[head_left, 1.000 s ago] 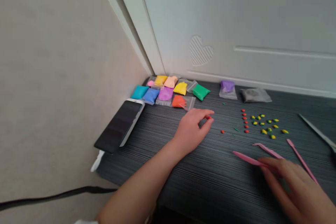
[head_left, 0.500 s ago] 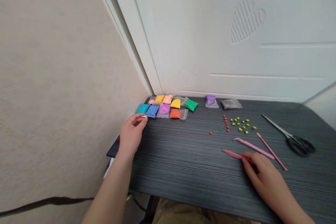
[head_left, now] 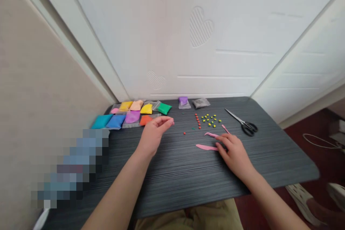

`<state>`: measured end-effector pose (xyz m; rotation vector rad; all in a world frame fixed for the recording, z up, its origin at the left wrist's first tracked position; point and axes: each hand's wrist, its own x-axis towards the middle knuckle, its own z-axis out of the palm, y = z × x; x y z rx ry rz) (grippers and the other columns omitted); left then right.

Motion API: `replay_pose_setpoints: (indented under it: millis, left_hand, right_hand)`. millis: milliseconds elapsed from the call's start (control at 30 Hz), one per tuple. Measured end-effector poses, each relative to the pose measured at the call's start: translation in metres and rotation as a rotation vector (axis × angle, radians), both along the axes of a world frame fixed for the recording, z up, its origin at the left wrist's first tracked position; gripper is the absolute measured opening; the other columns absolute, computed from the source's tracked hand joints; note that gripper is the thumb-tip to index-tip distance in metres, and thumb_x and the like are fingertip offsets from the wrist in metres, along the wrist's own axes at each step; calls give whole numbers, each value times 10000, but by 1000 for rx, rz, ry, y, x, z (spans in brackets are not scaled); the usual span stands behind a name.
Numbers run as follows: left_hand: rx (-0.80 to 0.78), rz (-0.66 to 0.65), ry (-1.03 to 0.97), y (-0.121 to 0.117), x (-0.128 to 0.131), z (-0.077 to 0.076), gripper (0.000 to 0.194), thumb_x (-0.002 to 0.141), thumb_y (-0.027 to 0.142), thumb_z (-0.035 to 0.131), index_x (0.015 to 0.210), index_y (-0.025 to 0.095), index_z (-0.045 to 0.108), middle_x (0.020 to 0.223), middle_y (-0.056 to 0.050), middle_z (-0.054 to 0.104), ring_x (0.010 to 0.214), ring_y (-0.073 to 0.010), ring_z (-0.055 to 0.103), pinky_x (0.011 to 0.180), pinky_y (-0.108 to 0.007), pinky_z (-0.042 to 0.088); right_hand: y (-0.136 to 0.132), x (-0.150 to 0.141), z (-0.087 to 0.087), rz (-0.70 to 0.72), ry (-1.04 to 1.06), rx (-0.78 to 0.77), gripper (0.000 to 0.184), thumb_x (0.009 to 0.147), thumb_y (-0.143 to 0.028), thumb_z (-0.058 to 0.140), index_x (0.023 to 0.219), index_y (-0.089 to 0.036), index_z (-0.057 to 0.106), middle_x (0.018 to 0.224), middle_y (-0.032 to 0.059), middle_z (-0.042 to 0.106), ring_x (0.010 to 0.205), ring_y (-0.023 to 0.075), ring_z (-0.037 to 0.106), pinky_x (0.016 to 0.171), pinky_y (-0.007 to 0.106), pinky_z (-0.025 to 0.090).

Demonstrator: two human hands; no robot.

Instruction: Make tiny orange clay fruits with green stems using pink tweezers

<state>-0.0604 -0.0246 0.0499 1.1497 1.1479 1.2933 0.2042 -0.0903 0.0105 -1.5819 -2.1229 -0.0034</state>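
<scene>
My left hand (head_left: 154, 133) hovers over the table in a pinch, just right of the orange clay bag (head_left: 145, 120) and partly covering it. Whatever lies between its fingertips is hidden or too small to name. Lower right, my right hand (head_left: 235, 153) rests with fingers apart among pink modelling tools. Its thumb is at the end of the knife-shaped tool (head_left: 205, 147), and its fingers lie over the hooked tool (head_left: 211, 134). A thin pink stick (head_left: 225, 128) shows beyond the fingers. Small yellow-green pieces (head_left: 209, 124) and a column of red balls (head_left: 197, 121) lie behind.
Bags of coloured clay, including blue (head_left: 115, 121), purple (head_left: 132, 118) and green (head_left: 164, 108), line the back left. A grey bag (head_left: 201, 103) is farther right. Scissors (head_left: 246, 125) with black handles lie at right. A blurred-out object (head_left: 75, 165) sits on the left edge.
My view has turned to the right. My left hand has moved right, away from the table's left edge, with its fingertips pinched. My right hand's fingers have spread from the knife-shaped tool toward the hooked tool.
</scene>
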Motion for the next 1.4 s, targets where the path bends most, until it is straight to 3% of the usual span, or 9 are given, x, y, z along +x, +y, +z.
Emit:
replay_pose_setpoints:
  millis: [167, 367, 533, 700, 867, 1067, 1200, 1267, 1400]
  left_hand:
    - [-142, -110, -138, 11, 13, -17, 223, 675, 340, 655, 757, 133, 662, 751, -36, 637, 712, -105, 566, 721, -230, 433]
    - [-389, -195, -501, 9, 9, -34, 104, 688, 161, 659, 786, 145, 628, 749, -22, 643, 715, -85, 593, 703, -200, 471]
    - [-467, -224, -712, 9, 9, -35, 108, 725, 121, 614, 823, 166, 608, 710, -2, 636, 679, -74, 594, 681, -195, 486]
    - [-502, -208, -765, 9, 8, -34, 72, 778, 168, 562, 824, 154, 616, 723, -13, 639, 707, -85, 601, 703, -208, 490]
    - [-536, -210, -739, 9, 7, -33, 133, 780, 142, 553, 889, 133, 630, 786, -35, 655, 761, -96, 605, 736, -210, 488]
    - [-573, -245, -741, 10, 7, -33, 136, 760, 101, 566, 865, 143, 640, 737, -25, 650, 731, -79, 597, 733, -186, 480]
    - [-591, -253, -737, 11, 5, -33, 90, 754, 131, 582, 822, 137, 640, 709, -21, 634, 714, -82, 588, 719, -192, 482]
    - [-590, -243, -726, 11, 4, -33, 74, 745, 142, 594, 804, 137, 637, 698, -17, 627, 702, -82, 584, 706, -192, 483]
    - [-574, -228, -694, 12, 4, -34, 77, 730, 124, 604, 800, 139, 634, 710, -16, 631, 713, -84, 587, 707, -193, 479]
  right_hand:
    - [25, 10, 11, 30, -114, -121, 227, 820, -254, 465, 1006, -202, 585, 961, 77, 619, 969, 225, 535, 824, 393, 411]
    - [40, 7, 19, 50, -91, -268, 180, 856, -255, 403, 853, -187, 570, 850, 58, 622, 863, 196, 569, 804, 361, 420]
    - [40, -1, 46, 50, 512, -352, 288, 818, -306, 497, 1093, -233, 450, 801, 16, 611, 704, 145, 571, 619, 280, 456]
    - [51, -22, 70, 133, 1163, -275, 86, 824, -218, 481, 893, -263, 504, 718, -34, 566, 603, 93, 508, 569, 239, 425]
    - [60, -32, 58, 181, 1269, -516, 254, 849, -169, 301, 941, -271, 514, 847, 15, 614, 685, 136, 569, 577, 300, 444]
    - [55, -26, 41, 146, 1046, -494, 332, 843, -171, 263, 1075, -334, 434, 784, 19, 608, 668, 159, 592, 491, 300, 409]
    - [48, -24, 44, 86, 1282, -526, 225, 750, -214, 499, 932, -345, 485, 680, -6, 587, 788, 196, 606, 503, 289, 427]
    - [46, -24, 48, 145, 1439, -563, 165, 716, -275, 573, 854, -337, 507, 649, -18, 579, 761, 188, 600, 533, 284, 451]
    - [48, -30, 53, 280, 1550, -625, 187, 783, -439, 498, 831, -279, 581, 651, -4, 585, 695, 152, 581, 635, 280, 480]
